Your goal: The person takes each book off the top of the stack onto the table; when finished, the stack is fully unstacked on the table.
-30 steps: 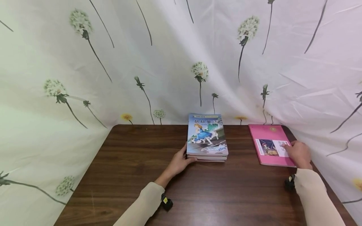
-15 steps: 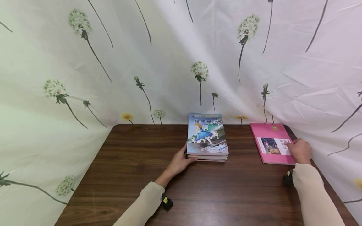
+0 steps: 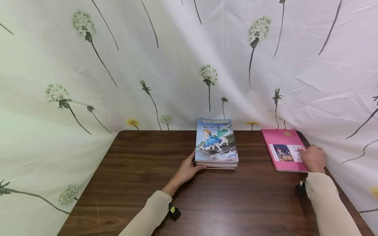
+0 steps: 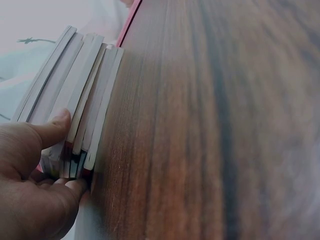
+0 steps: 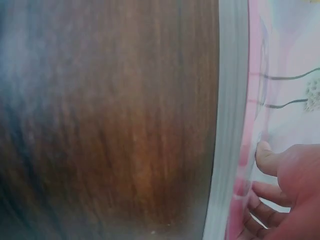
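Observation:
A stack of several paperback books [image 3: 214, 137] lies at the back middle of the table, a blue illustrated cover with a girl on top. My left hand [image 3: 186, 168] grips its near left corner. In the left wrist view the thumb presses the page edges [image 4: 75, 85] while the fingers curl round the side. Farther right lies a pink book [image 3: 280, 136] with a white title panel. My right hand [image 3: 314, 159] holds its right edge, thumb over the cover. The right wrist view shows the fingers [image 5: 270, 192] bent at the side edge, partly hidden.
The dark wooden table [image 3: 141, 157] has rounded back corners. A white cloth [image 3: 177, 65] printed with dandelions hangs behind it and at both sides. Bare wood separates the stack from the pink book. A small black device [image 3: 174, 212] sits at each wrist.
The right hand and the pink book have shifted very slightly back and to the right, mostly in the first half second. The left hand and the stack have stayed put.

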### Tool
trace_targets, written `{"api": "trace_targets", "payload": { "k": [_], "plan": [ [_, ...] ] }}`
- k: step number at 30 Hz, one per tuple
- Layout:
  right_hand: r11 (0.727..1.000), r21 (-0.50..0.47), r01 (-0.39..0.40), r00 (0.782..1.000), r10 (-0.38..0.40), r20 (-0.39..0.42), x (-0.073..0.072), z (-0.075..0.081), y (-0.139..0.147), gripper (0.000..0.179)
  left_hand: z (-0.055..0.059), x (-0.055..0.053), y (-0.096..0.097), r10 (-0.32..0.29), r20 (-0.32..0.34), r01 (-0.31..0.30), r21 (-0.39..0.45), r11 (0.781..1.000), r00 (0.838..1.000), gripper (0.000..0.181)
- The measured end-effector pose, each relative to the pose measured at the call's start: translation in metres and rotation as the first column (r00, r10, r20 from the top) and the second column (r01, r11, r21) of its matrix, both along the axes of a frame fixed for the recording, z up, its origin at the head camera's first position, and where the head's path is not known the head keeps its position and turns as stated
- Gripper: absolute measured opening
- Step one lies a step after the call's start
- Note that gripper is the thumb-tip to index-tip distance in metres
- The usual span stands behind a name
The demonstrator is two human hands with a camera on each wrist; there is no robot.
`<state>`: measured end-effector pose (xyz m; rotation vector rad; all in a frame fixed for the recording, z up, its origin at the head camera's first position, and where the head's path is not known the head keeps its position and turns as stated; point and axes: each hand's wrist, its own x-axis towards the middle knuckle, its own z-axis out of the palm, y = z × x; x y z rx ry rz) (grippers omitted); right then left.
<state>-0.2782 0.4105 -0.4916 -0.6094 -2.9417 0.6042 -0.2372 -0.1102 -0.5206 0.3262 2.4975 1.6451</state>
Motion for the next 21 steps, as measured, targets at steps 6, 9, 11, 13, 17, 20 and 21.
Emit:
{"api": "trace_targets", "payload": {
  "k": [6,9,11,13,17,20,21],
  "plan": [
    [0.998,0.06,-0.037,0.995,0.042,-0.091,-0.001,0.008,-0.014,0.045,-0.001,-0.001,0.0,-0.005,0.0,0.005,-0.014,1.0,1.0,0.099],
    [0.996,0.02,-0.091,0.986,0.093,-0.142,-0.002,0.014,-0.022,0.037,-0.001,-0.001,0.0,-0.009,0.007,0.009,-0.019,1.0,1.0,0.099],
    [0.992,-0.014,-0.129,0.979,0.125,-0.161,-0.002,0.018,-0.028,0.036,-0.001,-0.001,0.001,-0.009,0.007,0.009,-0.02,1.0,1.0,0.1],
    [0.985,-0.039,-0.166,0.971,0.156,-0.178,-0.003,0.023,-0.034,0.038,-0.001,-0.001,0.001,-0.008,0.003,0.008,-0.022,1.0,1.0,0.1],
    [0.969,-0.11,-0.222,0.962,0.2,-0.188,-0.004,0.036,-0.051,0.042,0.0,-0.001,0.0,-0.004,0.003,0.004,-0.026,1.0,1.0,0.099],
    [0.958,-0.107,-0.266,0.95,0.241,-0.2,-0.003,0.047,-0.065,0.041,0.001,-0.001,0.0,-0.001,-0.002,0.001,-0.024,1.0,1.0,0.098],
    [0.954,-0.099,-0.282,0.943,0.257,-0.211,-0.003,0.051,-0.07,0.04,0.001,-0.001,0.001,-0.001,-0.003,0.001,-0.023,1.0,1.0,0.098]
  ]
}}
